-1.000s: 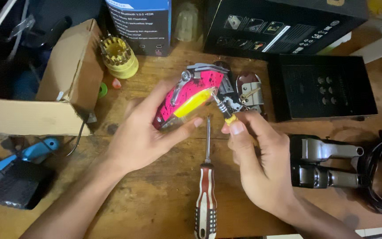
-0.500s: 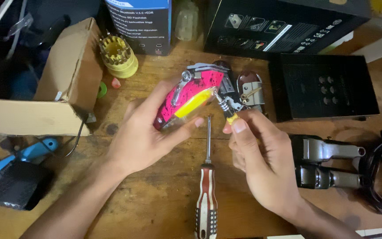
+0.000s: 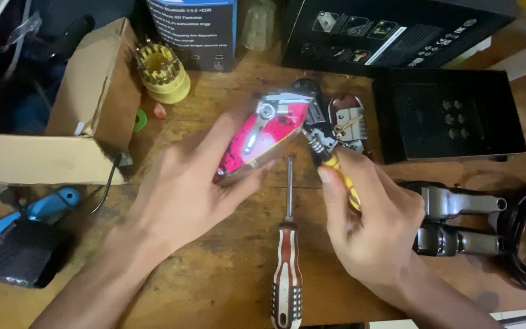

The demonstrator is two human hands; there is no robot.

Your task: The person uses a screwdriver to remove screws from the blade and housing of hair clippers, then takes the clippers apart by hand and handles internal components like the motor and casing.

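Opening up a pink clipper casing with a small screwdriver

The pink clipper shell [image 3: 263,137] is being held above the wooden table [image 3: 214,286], gripped in the left hand [image 3: 184,201], while the right hand [image 3: 372,225] is pinching a yellow-handled driver [image 3: 341,176] at its end. Inner parts [image 3: 345,125] are lying exposed just beside it, so disassembly looks partly done; a red-striped screwdriver [image 3: 287,268] is lying unused between the hands.

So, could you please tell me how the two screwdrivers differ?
The yellow screwdriver is gripped in the right hand, its tip at the pink device that the left hand holds; the striped screwdriver lies untouched on the table. The striped one's handle looks thicker. Both point away from the person.
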